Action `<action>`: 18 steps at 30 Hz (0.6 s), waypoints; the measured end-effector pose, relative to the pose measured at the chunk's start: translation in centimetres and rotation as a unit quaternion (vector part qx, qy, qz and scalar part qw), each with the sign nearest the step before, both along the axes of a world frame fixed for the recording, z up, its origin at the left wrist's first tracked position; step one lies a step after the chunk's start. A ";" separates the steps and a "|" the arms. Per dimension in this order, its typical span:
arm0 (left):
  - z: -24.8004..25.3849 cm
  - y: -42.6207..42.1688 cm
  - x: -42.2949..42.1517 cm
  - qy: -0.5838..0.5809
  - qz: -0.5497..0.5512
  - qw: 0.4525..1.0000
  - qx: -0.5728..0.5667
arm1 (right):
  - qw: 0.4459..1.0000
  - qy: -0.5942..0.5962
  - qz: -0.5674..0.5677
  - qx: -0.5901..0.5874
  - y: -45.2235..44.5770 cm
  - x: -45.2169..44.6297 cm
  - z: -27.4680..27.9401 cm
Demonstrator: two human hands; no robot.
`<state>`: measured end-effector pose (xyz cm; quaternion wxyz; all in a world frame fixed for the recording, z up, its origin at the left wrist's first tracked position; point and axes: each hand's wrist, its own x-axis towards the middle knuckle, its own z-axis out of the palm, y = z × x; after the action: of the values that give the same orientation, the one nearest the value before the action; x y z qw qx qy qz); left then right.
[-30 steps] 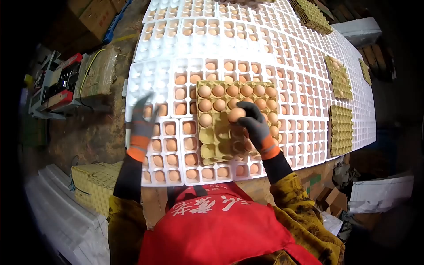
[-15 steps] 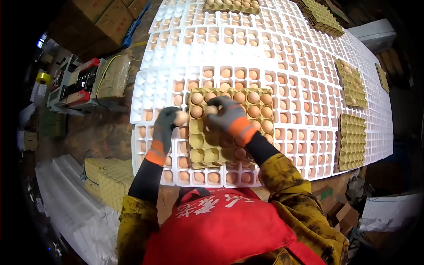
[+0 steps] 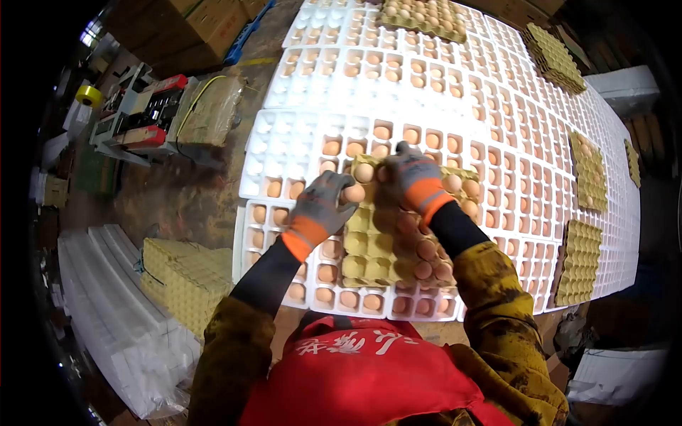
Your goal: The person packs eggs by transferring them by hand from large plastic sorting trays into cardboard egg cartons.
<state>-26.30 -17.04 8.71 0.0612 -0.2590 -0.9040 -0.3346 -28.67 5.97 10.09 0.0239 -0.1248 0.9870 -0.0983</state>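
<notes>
My left hand (image 3: 318, 207), in a grey and orange glove, is closed around a brown egg (image 3: 353, 193) at the left edge of a pulp egg tray (image 3: 367, 245). My right hand (image 3: 418, 172), gloved the same way, is over the upper part of this tray, its fingers curled at another egg (image 3: 384, 173) that they partly hide. Eggs fill cells on the tray's right side, while several cells on its left are bare. The pulp tray rests on white foam egg trays (image 3: 277, 160), many of whose cells hold eggs.
Further pulp trays lie on the foam trays: one with eggs (image 3: 424, 18) at the back, others (image 3: 580, 263) to the right. Stacked pulp trays (image 3: 186, 273) and white foam pieces (image 3: 121, 319) stand at lower left. A machine with red parts (image 3: 145, 117) is on the left.
The view has shifted, so the table appears further right and lower. My left hand, still with an egg, has come closer to the pulp tray. The right hand is now at the tray's upper edge.
</notes>
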 end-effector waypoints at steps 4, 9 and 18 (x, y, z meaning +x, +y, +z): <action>-1.2 -9.6 -1.8 -0.042 0.141 0.985 0.095 | 0.944 -0.007 -0.125 -0.304 -0.3 0.4 1.6; -4.9 -14.3 -8.0 0.023 0.139 0.981 -0.136 | 0.949 -0.001 -0.026 -0.315 -12.8 -2.0 0.1; -9.5 -16.6 -12.6 0.029 0.121 0.989 0.078 | 0.966 0.102 -0.040 -0.235 -18.7 -7.7 -7.0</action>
<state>-38.92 -33.65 -0.81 0.1479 -0.1521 -0.8975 -0.3866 -36.38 -12.70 3.08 -0.1109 -0.0968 0.9377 -0.3146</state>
